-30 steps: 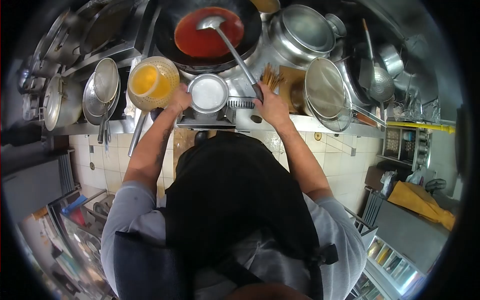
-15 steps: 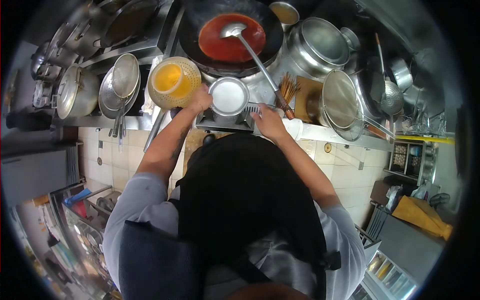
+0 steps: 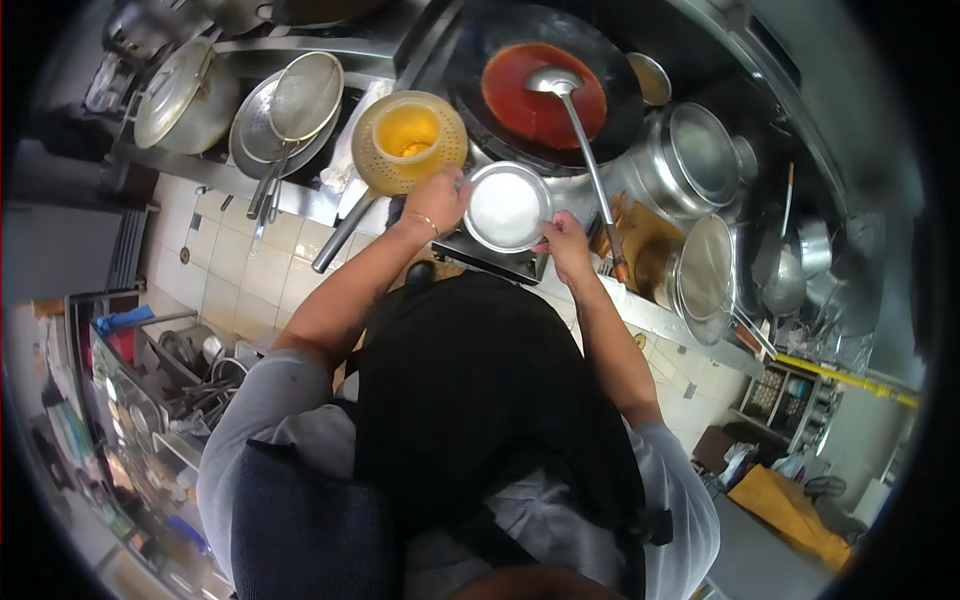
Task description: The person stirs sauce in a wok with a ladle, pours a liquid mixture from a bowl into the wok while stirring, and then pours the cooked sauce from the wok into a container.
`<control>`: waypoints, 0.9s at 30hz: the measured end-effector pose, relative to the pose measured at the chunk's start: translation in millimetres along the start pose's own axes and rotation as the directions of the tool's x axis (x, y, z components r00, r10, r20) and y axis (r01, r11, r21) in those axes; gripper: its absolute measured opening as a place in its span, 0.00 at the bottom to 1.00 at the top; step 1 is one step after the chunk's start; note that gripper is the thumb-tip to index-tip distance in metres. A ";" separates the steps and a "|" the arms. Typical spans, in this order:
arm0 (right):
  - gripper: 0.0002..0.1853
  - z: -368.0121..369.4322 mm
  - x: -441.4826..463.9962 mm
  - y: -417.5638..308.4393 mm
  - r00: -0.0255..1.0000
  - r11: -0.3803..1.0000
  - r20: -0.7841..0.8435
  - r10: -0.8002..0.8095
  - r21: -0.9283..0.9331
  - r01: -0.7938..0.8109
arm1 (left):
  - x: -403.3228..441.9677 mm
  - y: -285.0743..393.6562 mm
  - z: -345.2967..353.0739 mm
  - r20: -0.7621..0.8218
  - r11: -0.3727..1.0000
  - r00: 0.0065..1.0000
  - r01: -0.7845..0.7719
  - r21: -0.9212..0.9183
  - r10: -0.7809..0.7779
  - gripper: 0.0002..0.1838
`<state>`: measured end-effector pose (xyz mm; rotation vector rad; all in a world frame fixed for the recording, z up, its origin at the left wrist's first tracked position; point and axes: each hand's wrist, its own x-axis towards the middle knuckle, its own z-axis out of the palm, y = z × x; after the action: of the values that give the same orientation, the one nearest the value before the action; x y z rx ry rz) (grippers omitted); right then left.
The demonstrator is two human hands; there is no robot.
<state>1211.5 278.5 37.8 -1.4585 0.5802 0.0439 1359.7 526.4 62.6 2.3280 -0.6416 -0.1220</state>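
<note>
A round metal pot point(image 3: 505, 207) with white contents is between my hands, in front of the wok. My left hand point(image 3: 437, 203) grips its left rim, fingers closed. At the lower right of the rim, my right hand point(image 3: 565, 243) pinches the edge. Behind the pot, the dark wok point(image 3: 465, 75) holds red sauce point(image 3: 525, 110). A metal ladle point(image 3: 553, 82) rests in that sauce, its long handle slanting towards my right hand. Just beyond my left hand, a plastic container point(image 3: 408, 130) of yellow liquid sits on a perforated strainer point(image 3: 375, 180) with a handle.
Mesh strainers point(image 3: 305, 95) and a lidded pot point(image 3: 180, 105) stand on the left. To the right are stacked metal pots point(image 3: 700, 150), another mesh strainer point(image 3: 706, 265) and a perforated skimmer point(image 3: 784, 290). A yellow pipe point(image 3: 840, 377) runs along the right counter edge.
My right hand has moved from beside the pot onto its rim. The pot looks larger and nearer to the camera. The whole view has turned, shifting the counter rightward.
</note>
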 end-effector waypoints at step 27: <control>0.08 170.6 140.2 19.3 0.994 0.995 0.102 0.041 0.085 -0.049 | -142.3 -138.0 -295.4 -0.337 0.682 0.725 0.244 -0.690 -0.601 0.06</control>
<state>1383.9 397.2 -35.2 -1.3499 0.5266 0.1250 1369.6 862.6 178.6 1.6952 0.2631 0.1079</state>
